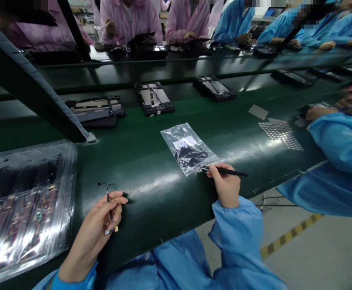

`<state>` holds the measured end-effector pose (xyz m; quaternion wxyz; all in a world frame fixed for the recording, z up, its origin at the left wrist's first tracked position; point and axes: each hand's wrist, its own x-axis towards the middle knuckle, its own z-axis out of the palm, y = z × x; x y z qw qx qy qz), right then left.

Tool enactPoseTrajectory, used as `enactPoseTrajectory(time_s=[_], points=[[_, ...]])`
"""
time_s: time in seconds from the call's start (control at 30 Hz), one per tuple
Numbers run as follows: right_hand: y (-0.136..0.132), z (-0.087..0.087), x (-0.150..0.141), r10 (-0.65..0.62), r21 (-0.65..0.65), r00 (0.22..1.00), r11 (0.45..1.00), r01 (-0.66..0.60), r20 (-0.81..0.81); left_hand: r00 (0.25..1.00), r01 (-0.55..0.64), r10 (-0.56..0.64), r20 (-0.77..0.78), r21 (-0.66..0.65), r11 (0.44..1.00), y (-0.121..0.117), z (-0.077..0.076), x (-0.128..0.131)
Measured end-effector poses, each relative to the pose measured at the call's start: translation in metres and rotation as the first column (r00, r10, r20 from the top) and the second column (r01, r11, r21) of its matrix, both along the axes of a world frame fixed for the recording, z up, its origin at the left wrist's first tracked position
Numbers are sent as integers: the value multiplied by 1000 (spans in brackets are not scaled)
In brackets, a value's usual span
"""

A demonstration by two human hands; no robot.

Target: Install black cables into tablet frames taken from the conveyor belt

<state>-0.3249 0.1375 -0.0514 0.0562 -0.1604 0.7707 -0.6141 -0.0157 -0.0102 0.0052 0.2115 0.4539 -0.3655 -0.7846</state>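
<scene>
Between the thumb and fingers of my left hand (103, 215) is a thin dark flex cable (108, 195), with a small black end above and a white and gold end below. My right hand (226, 183) is closed around black tweezers (228, 172). Their tips point left, at the lower edge of a clear plastic bag (183, 141). Small black parts and a white label show through the bag, which lies flat on the green bench (139, 169). Whether the tips grip anything is too small to tell.
Left of me is a stack of clear trays (70, 193) with electronic parts. Opened devices (154, 98) lie along the line behind the bag. A slanted post (43, 88) stands at left. Perforated sheets (281, 131) and a co-worker's sleeve (339, 133) are at right.
</scene>
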Motion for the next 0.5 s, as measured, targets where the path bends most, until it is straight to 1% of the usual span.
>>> enactPoseTrajectory(time_s=[0.27,0.5], points=[[0,5,2,22,41,1000,999,-21,-18,1000,-4,4,-9,12,1000,-1,0,0],[16,4,17,40,90,999,995,-38,-14,1000,-15,15,-8,16,1000,-1,0,-1]])
